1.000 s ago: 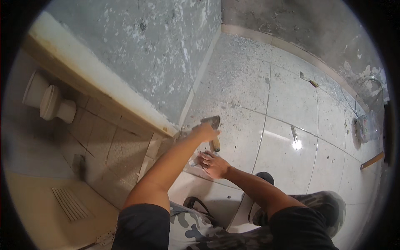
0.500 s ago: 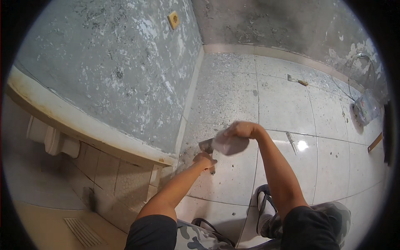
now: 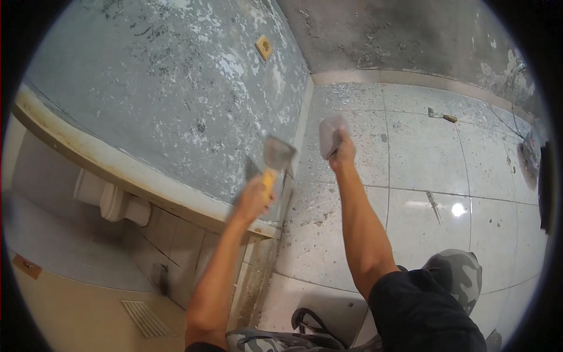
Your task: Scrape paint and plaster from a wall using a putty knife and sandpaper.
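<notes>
Both your hands are full, mid-frame.
Your left hand [image 3: 252, 199] closes its fingers round the yellow handle of a scraper [image 3: 277, 155], left of centre against the grey wall [image 3: 176, 105]; upper centre, your right hand [image 3: 345, 150] grips a pale, blurred flat piece [image 3: 331, 136], fingers partly hidden.

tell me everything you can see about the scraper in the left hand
The scraper has a broad, flat grey blade, seemingly metal, widening away from a yellow handle. The left hand is wrapped around the handle. It is held with the blade uppermost in the picture, tilted slightly right, in front of the patchy grey wall. Blur hides its fine detail, and whether the blade touches the wall is unclear.
</notes>
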Action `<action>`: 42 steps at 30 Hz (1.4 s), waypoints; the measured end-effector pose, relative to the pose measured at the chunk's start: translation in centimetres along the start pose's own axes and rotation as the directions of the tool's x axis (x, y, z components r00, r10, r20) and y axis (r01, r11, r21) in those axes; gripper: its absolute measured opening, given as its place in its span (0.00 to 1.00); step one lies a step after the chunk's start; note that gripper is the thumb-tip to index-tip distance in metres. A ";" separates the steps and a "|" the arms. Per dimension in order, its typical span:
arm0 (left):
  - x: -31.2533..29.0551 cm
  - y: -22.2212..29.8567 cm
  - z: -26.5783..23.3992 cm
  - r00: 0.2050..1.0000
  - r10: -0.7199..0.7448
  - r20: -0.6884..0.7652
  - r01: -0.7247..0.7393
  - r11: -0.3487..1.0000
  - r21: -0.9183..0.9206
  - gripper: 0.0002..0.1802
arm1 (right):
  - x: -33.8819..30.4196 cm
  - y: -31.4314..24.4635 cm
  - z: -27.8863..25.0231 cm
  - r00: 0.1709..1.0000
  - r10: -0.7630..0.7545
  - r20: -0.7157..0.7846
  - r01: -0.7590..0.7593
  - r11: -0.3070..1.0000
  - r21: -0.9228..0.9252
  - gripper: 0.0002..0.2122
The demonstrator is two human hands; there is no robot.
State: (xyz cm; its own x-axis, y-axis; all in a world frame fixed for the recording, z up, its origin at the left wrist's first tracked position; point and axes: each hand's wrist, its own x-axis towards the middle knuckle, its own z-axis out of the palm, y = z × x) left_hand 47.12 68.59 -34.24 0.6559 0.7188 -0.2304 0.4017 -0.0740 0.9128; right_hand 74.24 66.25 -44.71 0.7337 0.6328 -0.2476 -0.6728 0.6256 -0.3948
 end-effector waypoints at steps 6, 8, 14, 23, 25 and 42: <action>-10.4 21.7 -6.1 0.559 0.531 -0.637 -0.211 0.834 0.509 0.12 | -8.5 9.2 7.8 0.957 -0.188 0.219 0.288 0.695 -0.659 0.21; -12.7 25.3 -7.1 0.291 0.681 -0.672 -0.188 0.729 0.658 0.13 | -12.1 10.0 11.6 0.825 -0.333 0.456 0.563 0.554 -0.613 0.21; -15.3 26.1 -7.6 -0.074 0.691 -0.719 -0.203 0.696 0.689 0.19 | -20.7 9.1 24.1 0.327 -0.523 0.787 0.861 0.508 -0.021 0.18; -13.4 22.0 -8.1 0.185 0.735 -0.652 -0.220 0.678 0.701 0.19 | -8.4 12.2 15.4 0.734 -0.404 0.547 0.668 0.574 -0.473 0.15; -13.5 22.3 -8.1 0.138 0.725 -0.675 -0.205 0.688 0.696 0.18 | -11.1 12.2 18.2 0.702 -0.389 0.597 0.690 0.581 -0.432 0.16; -12.8 21.5 -10.7 0.078 0.802 -0.593 -0.378 0.574 0.727 0.26 | -17.6 10.2 23.8 0.295 -0.490 0.820 0.943 0.285 -0.169 0.22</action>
State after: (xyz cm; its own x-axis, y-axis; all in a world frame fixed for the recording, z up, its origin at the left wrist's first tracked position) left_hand 40.50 65.24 -8.10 -0.0059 0.4062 0.9138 0.4472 -0.8162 0.3658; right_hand 52.24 72.33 -23.30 0.4684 0.2544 0.8461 0.5163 0.6983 -0.4958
